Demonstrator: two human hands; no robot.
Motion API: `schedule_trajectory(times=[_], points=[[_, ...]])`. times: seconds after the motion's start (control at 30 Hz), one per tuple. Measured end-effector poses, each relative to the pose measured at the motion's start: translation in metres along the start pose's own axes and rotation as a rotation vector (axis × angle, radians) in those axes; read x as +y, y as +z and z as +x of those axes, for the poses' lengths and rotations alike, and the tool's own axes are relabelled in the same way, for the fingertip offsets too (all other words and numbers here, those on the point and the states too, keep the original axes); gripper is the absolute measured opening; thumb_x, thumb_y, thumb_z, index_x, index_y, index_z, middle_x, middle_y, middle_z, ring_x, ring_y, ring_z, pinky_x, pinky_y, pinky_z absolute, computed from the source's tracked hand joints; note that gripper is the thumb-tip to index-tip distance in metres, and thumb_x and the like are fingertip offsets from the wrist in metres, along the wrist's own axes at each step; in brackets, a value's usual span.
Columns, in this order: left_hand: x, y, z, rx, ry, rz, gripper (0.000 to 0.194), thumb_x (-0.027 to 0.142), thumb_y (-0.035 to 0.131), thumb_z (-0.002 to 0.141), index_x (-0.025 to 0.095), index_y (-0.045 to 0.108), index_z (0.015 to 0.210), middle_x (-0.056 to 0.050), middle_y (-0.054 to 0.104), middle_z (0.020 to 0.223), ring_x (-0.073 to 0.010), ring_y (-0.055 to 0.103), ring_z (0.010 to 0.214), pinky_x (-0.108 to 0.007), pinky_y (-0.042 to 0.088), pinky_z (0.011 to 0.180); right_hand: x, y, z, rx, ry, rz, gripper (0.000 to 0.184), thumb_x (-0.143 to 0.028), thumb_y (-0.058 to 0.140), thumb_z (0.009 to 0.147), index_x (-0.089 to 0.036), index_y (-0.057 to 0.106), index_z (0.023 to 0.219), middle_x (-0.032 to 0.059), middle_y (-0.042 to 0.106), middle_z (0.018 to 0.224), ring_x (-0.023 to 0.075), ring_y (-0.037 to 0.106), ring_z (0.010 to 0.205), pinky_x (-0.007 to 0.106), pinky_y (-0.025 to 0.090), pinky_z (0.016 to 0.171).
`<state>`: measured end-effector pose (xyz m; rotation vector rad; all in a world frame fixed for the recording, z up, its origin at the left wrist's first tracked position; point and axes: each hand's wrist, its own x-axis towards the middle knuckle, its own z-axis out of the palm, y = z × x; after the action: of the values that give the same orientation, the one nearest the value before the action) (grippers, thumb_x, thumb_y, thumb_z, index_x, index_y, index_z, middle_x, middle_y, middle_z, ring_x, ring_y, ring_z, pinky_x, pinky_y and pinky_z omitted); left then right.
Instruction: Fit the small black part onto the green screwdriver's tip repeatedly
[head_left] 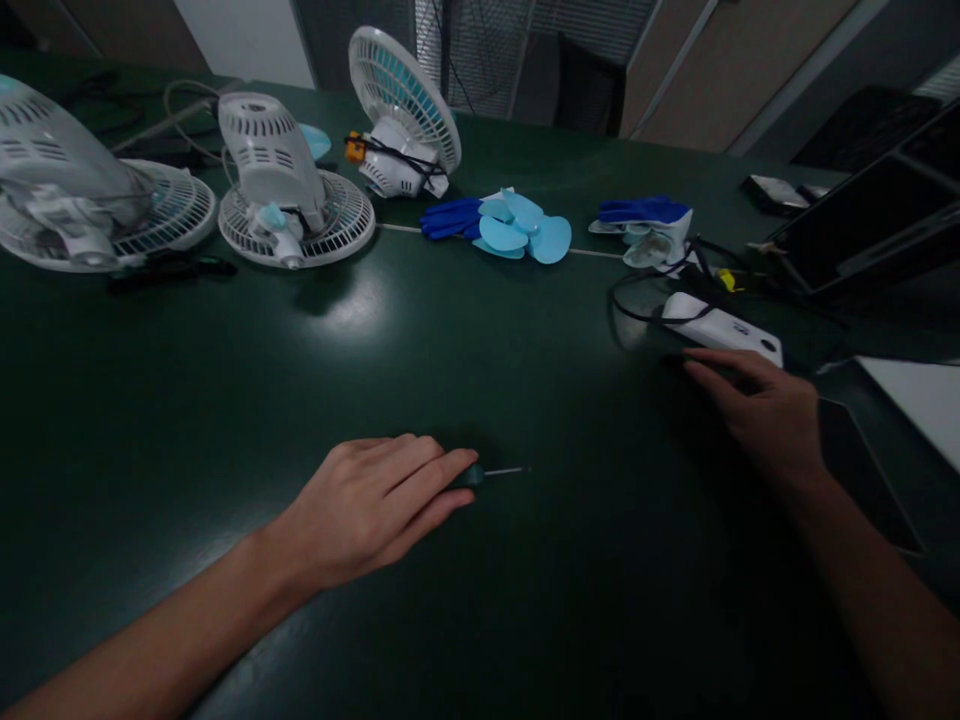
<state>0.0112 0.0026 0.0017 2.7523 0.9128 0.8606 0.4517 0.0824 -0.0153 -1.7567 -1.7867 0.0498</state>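
My left hand [375, 505] is closed around a small screwdriver [471, 477] above the dark green table. Its dark green handle shows past my fingers, and the thin metal shaft points right. Most of the handle is hidden in my palm. On the right, my right hand [757, 405] has thumb and forefinger pinched on a small dark piece, too dim to name. Just behind that hand lies a white oblong device [724, 327] with a black cable [637, 316] over it.
White fans [281, 180] stand or lie at the back left. Light-blue fan blades [525, 228] rest by blue gloves [450, 217]. More gloves [645, 215] lie farther right. A dark monitor-like panel [885, 210] stands at the right, and a dark flat tablet-like object [862, 475] lies under my right forearm.
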Motion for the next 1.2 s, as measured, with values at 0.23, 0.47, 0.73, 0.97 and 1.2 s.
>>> schedule_trajectory(times=[0.23, 0.47, 0.73, 0.97, 1.2], points=[[0.0, 0.0, 0.001, 0.009, -0.003, 0.008, 0.031, 0.024, 0.057, 0.099, 0.011, 0.059, 0.127, -0.005, 0.066, 0.094, -0.0126, 0.063, 0.076, -0.024, 0.054, 0.061, -0.002, -0.002, 0.0, -0.028, 0.04, 0.02, 0.035, -0.045, 0.067, 0.087, -0.027, 0.074, 0.116, 0.0027, 0.073, 0.118, 0.0201, 0.066, 0.088, 0.034, 0.049, 0.074], [0.001, 0.0, 0.001, 0.013, 0.0, 0.004, 0.031, 0.024, 0.057, 0.099, 0.01, 0.06, 0.126, -0.005, 0.066, 0.094, -0.013, 0.063, 0.076, -0.024, 0.053, 0.06, -0.001, -0.002, 0.0, -0.057, 0.095, 0.016, 0.037, -0.048, 0.068, 0.085, -0.028, 0.075, 0.116, 0.0026, 0.073, 0.118, 0.0212, 0.067, 0.086, 0.035, 0.05, 0.071], [0.0, 0.001, 0.0, -0.005, -0.006, 0.014, 0.032, 0.025, 0.057, 0.099, 0.011, 0.059, 0.128, -0.005, 0.066, 0.094, -0.0128, 0.063, 0.075, -0.024, 0.053, 0.061, 0.001, -0.002, 0.001, -0.084, 0.158, 0.013, 0.041, -0.049, 0.068, 0.083, -0.027, 0.076, 0.116, 0.0052, 0.074, 0.118, 0.0261, 0.069, 0.097, 0.039, 0.053, 0.08], [0.0, 0.0, 0.0, 0.002, 0.003, 0.007, 0.032, 0.023, 0.058, 0.098, 0.011, 0.059, 0.127, -0.006, 0.066, 0.095, -0.0137, 0.063, 0.076, -0.026, 0.055, 0.062, 0.007, -0.001, 0.001, -0.091, 0.128, -0.002, 0.042, -0.052, 0.069, 0.083, -0.029, 0.075, 0.117, 0.0042, 0.074, 0.113, 0.0246, 0.069, 0.094, 0.038, 0.052, 0.079], [0.0, 0.001, -0.001, 0.001, -0.004, 0.005, 0.033, 0.024, 0.059, 0.098, 0.011, 0.059, 0.128, -0.006, 0.066, 0.095, -0.014, 0.062, 0.077, -0.027, 0.055, 0.062, 0.01, 0.002, 0.001, -0.059, 0.112, -0.085, 0.046, -0.054, 0.072, 0.079, -0.026, 0.071, 0.116, 0.0042, 0.073, 0.105, 0.0201, 0.066, 0.078, 0.035, 0.051, 0.07]])
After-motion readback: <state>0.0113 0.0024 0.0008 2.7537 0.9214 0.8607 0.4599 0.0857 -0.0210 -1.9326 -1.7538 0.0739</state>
